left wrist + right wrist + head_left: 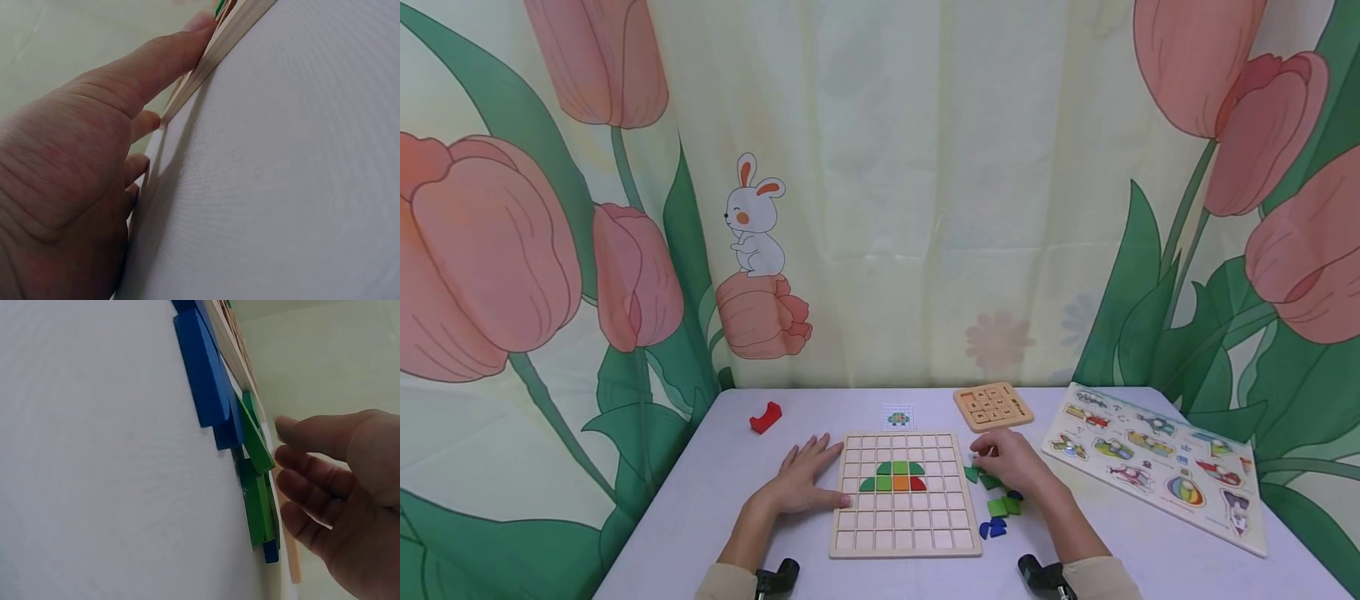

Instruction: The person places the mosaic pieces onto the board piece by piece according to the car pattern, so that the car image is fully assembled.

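Two relaxed grips, left hand flat against wooden grid board, right hand over flat green pieces.

Wooden grid board flat on counter, left grip's fingertips touching its edge; green and blue pieces loose under right grip.

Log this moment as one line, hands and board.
left hand: flat, touching grid board left edge | right hand: over loose green pieces, grip unclear | board: partial green, orange, red figure

Red block, small number board, vehicle puzzle, tulip curtain.
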The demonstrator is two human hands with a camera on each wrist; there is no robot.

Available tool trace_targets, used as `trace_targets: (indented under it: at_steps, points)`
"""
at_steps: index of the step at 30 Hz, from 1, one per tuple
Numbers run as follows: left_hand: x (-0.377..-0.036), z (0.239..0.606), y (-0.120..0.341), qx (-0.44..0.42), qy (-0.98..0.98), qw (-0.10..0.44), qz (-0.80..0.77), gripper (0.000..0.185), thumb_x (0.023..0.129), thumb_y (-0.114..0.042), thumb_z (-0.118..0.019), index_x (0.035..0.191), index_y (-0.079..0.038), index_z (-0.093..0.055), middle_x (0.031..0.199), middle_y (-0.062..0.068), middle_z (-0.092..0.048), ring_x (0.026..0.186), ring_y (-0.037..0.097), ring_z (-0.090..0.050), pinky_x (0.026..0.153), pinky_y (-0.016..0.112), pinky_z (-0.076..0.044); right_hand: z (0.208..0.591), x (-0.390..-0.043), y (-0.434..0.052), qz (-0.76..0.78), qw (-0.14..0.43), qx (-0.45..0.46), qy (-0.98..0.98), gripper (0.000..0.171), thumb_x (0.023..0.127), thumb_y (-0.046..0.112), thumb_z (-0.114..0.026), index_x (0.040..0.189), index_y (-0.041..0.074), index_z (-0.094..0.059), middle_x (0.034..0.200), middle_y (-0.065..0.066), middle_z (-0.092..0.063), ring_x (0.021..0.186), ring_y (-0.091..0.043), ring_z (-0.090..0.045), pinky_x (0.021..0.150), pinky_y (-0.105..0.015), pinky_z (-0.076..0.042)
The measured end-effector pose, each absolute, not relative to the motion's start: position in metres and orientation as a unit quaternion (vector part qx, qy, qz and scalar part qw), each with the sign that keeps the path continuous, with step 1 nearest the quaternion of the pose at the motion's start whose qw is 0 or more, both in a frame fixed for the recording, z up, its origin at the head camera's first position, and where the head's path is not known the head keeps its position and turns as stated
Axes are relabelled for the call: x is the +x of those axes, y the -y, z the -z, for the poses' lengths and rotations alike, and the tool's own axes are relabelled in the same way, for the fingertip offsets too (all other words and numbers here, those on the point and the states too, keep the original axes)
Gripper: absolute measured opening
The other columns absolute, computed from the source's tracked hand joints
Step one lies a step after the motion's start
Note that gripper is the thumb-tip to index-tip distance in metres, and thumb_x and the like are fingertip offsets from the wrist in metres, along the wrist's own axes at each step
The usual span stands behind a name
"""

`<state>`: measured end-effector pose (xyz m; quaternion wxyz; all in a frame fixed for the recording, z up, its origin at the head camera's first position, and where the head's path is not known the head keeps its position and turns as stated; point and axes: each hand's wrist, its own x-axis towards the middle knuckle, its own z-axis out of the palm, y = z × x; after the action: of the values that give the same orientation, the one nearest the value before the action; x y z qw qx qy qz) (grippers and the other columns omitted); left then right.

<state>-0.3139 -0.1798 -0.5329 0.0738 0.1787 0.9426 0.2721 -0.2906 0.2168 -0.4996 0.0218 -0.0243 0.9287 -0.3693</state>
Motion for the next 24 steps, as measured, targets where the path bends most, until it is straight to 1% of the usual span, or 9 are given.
trace_targets:
  at_steps: [10,24]
  points:
    - [-0.3128,0.5314,0.1794,0.176,-0.943,0.075,-0.271,0.107,0.071,-0.069,-0.081,0.16,-0.025,-0.042,0.173,0.011,-0.026,0.163,0.036,-0.011,0.129,0.066,-0.003,0.5043,-0.2927,-0.2159,0.347,0.021,-0.026,-0.937,0.015,0.093,0.009,-0.077,0.108,0.01,-0.079,0.092,-0.001,-0.065,0.084,-0.017,-0.055,0.072,-0.031,-0.047]
    - [-0.3122,0.531,0.1783,0.175,-0.944,0.076,-0.27,0.107,0.071,-0.068,-0.082,0.161,-0.025,-0.042,0.173,0.012,-0.026,0.163,0.037,-0.01,0.128,0.066,-0.003,0.5061,-0.2933,-0.2181,0.341,0.026,-0.028,-0.939,0.014,0.093,0.01,-0.077,0.107,0.011,-0.08,0.092,0.0,-0.065,0.084,-0.017,-0.055,0.071,-0.031,-0.046]
